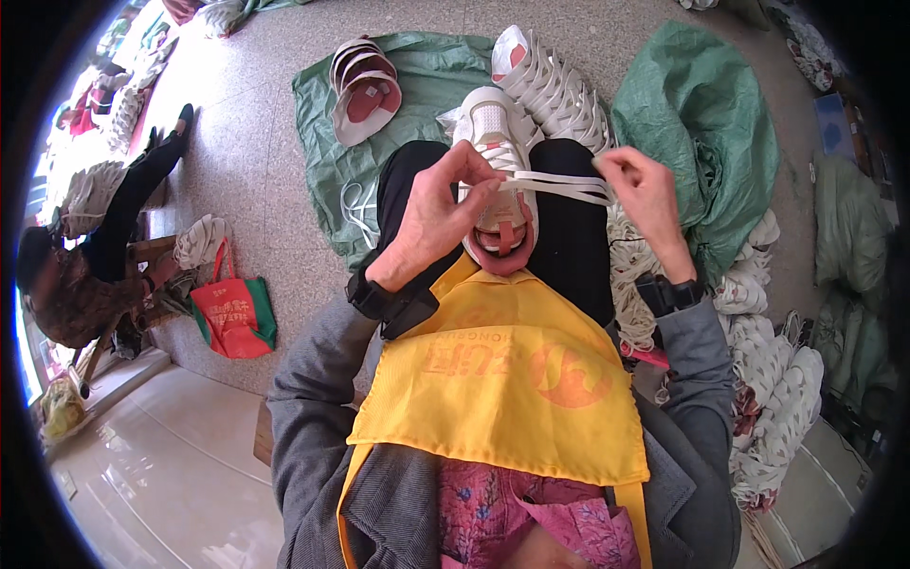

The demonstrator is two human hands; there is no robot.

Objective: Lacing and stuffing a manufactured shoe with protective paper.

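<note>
Shoe: white shoe (495,142) with pink lining, toe pointing far, resting on the lap between the knees
Lace: white lace (559,186) stretched flat from shoe to the right
Left hand (431,223): grip pinching the lace at the shoe
Right hand (646,194): grip pinching the lace's right end
Apron: yellow apron (502,379), near
Far: shoe stacks (555,85) on green sacks (701,123)
Left: red bag (232,313) on the floor

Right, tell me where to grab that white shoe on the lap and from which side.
Grip the shoe around its toe end, coming from above and the far side. The toe points away from the person and lies bare, while the left hand covers the tongue area and the lace stretches across to the right hand. The heel opening faces the apron, so there seems little room there.
</note>
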